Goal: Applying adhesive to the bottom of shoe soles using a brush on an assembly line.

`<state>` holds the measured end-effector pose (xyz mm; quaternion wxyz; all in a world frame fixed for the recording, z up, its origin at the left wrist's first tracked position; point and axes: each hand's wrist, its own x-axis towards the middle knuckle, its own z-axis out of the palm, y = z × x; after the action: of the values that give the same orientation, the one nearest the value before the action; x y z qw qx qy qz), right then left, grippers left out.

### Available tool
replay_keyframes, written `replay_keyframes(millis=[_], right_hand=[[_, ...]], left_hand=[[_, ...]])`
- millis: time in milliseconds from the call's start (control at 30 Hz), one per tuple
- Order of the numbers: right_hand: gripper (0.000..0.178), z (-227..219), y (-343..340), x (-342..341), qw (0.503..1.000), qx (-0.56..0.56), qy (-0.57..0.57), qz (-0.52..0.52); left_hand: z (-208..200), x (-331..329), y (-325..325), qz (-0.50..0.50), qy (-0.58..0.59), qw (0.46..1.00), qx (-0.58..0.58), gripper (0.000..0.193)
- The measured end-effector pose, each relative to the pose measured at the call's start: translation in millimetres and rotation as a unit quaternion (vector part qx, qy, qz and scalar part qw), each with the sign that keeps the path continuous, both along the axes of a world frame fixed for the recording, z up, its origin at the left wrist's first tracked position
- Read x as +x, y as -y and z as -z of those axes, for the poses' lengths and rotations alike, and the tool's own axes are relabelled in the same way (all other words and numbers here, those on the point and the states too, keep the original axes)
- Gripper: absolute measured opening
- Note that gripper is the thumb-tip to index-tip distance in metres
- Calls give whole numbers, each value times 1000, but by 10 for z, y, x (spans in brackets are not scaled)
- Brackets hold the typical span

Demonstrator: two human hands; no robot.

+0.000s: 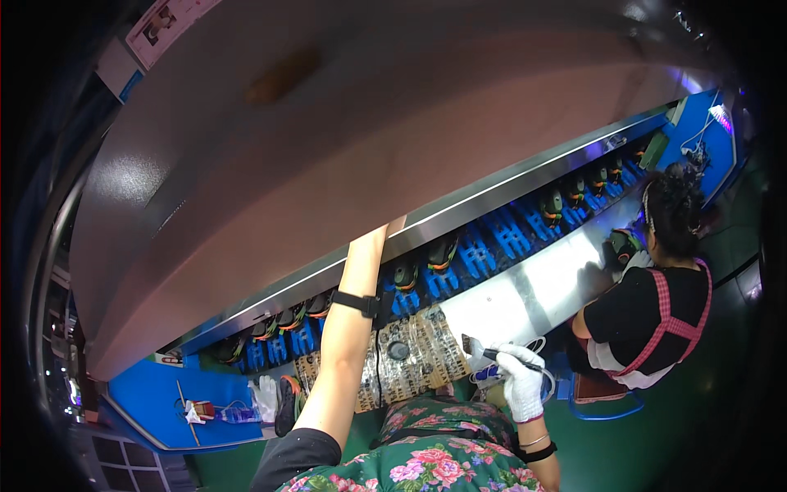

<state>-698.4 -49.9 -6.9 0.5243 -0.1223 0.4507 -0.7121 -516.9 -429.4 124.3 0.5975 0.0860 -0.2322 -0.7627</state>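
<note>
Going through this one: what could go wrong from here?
The left hand is largely hidden beneath the broad grey-brown hood, so unseen contact is possible. The black-handled brush in the white-gloved right hand might snag the looped white cord nearby. The dark, orange-trimmed shoe beside the left arm could get knocked.

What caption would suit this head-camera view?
White-gloved right hand holds a flat dark brush; bare left forearm reaches behind a broad brownish metal hood.

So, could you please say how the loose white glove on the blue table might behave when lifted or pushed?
The glove would probably flop, as it looks like empty cloth. Lying flat on the table, it seems unlikely to roll.
</note>
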Motion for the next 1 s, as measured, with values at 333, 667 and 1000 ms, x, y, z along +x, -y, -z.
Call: replay_keyframes(millis=[333,667,1000], right_hand=[[17,-13,68,24,999,30,30,-26],[19,9,6,-134,998,3,65,-6],[19,-403,-401,-682,985,-13,137,108]], left_hand=[[137,344,-588,-3,-68,991,112,92],[20,-374,-841,55,239,963,111,54],[-75,-2409,166,37,633,702,-324,63]])
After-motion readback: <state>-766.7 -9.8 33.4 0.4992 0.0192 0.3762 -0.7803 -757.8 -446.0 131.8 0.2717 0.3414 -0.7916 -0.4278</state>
